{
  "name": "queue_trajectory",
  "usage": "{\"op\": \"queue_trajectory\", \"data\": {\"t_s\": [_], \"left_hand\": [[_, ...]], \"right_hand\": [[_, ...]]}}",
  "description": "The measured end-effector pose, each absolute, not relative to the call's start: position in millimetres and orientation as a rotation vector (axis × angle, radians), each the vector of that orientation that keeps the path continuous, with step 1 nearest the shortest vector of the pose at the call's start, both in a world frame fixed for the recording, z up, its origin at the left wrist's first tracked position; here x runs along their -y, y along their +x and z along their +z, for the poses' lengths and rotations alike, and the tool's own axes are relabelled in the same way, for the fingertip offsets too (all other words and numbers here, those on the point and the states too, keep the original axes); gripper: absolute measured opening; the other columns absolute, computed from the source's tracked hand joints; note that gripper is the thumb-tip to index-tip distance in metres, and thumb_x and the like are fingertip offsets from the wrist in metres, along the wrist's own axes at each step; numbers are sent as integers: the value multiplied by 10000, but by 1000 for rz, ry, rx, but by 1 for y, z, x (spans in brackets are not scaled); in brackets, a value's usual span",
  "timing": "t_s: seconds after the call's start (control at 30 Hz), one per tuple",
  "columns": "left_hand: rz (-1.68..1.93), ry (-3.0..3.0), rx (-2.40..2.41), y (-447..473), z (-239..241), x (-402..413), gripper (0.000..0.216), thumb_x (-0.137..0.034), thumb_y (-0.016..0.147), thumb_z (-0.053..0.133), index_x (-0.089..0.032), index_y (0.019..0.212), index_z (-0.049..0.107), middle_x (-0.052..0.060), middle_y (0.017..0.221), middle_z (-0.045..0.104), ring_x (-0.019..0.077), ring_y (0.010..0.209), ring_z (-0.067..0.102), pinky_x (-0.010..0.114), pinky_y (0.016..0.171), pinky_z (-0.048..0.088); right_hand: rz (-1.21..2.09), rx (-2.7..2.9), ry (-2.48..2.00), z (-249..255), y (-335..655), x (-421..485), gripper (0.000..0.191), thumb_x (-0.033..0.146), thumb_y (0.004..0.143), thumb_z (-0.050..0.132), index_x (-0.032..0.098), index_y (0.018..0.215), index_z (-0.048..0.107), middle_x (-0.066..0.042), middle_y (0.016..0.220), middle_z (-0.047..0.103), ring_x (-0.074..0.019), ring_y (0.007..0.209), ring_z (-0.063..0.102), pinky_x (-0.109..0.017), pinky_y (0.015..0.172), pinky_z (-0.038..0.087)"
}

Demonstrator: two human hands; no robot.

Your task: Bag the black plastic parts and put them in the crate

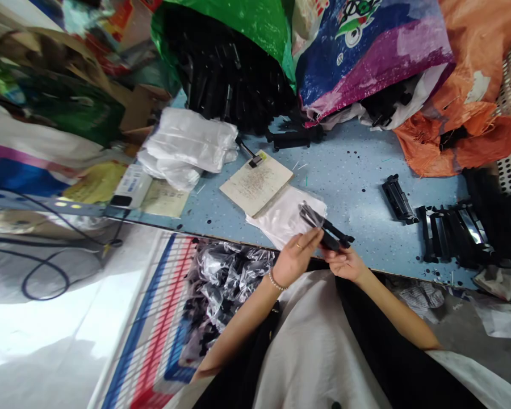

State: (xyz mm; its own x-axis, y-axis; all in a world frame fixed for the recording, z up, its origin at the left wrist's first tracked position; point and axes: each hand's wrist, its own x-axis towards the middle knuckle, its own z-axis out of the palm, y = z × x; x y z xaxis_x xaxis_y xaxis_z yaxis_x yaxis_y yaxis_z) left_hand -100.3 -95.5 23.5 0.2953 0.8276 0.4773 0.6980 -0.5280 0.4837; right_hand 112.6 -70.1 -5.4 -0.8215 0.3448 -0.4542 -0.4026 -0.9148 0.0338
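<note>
My right hand [344, 263] grips long black plastic parts [334, 232] over the front edge of the bench. My left hand [297, 257], a beaded bracelet at its wrist, has its fingers closed on the near side of the same parts. Their far end looks covered by thin clear plastic, though I cannot tell this for sure. Just beyond the hands, a stack of clear plastic bags [283, 211] lies partly under a square board [258, 183]. A small black piece [255, 161] rests on this board.
More black parts lie on the blue bench [344, 182]: one single part [398, 199] and a row [451, 236] at right. A green sack [238, 17] spills others at the back. Folded plastic bags [191, 142] sit left. Below stands a basket [153, 318] holding bagged parts [221, 278].
</note>
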Motion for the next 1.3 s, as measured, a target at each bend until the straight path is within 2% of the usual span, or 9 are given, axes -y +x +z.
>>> {"op": "queue_trajectory", "data": {"t_s": [0.1,0.27,0.37,0.53,0.77,0.93,1.1,1.2,1.3], "left_hand": [[1177,2309,-1397,-90,33,107,618,-59,979,379,-254,1562,311,126,1344,605,192,1198,630,349,1021,566],[1314,2108,-1677,-91,29,102,583,-96,985,428,-265,1539,365,131,1313,605,207,1225,610,366,1036,547],[1322,2255,-1564,-85,27,104,608,-97,982,423,-264,1558,323,129,1309,623,208,1156,650,350,977,568],[1278,2428,-1295,-81,37,113,631,-60,949,454,-270,1536,355,111,1222,686,176,928,695,301,798,592],[1246,2154,-1232,-81,47,115,408,-68,926,448,-236,1267,595,64,1027,663,150,921,670,287,811,593],[1050,2233,-1314,-64,52,106,569,-388,888,659,-163,1392,519,110,1026,593,222,933,628,369,810,605],[833,2032,-1405,-133,103,132,159,-324,922,628,-238,1032,704,57,895,590,169,821,617,282,752,575],[367,1888,-1348,-207,108,168,152,-385,904,619,-297,945,736,36,874,650,176,768,634,278,661,558],[-59,1516,-1526,-245,69,198,193,-378,838,646,-241,732,732,13,752,682,206,725,660,326,685,560]], "right_hand": [[2597,-70,-625,-4,109,75,258,341,931,616,102,1025,633,66,638,452,-10,401,254,-84,327,276],[2517,73,-484,0,108,82,340,365,786,747,131,1014,655,98,609,427,0,381,145,-101,293,173],[2438,308,-694,9,102,83,332,424,768,759,161,942,654,75,614,469,-15,404,239,-126,320,200],[2111,772,-1099,33,98,79,286,451,789,744,192,785,625,37,626,551,-84,485,475,-193,417,373],[1617,1292,-1433,49,107,73,275,460,841,650,218,970,655,-8,832,659,-155,675,578,-274,577,488],[1280,1643,-1518,52,97,82,245,399,924,565,227,1083,638,-30,855,662,-183,726,593,-328,718,488],[1375,2000,-1176,63,124,55,272,374,965,535,239,1165,660,-71,1082,697,-208,929,645,-347,842,499],[745,1891,-1651,61,170,5,349,350,985,477,181,1248,632,-154,1201,634,-259,999,607,-405,885,476],[204,1865,-2136,49,207,-43,474,236,903,583,57,1341,565,-260,1259,564,-363,1119,520,-489,921,428]]}}
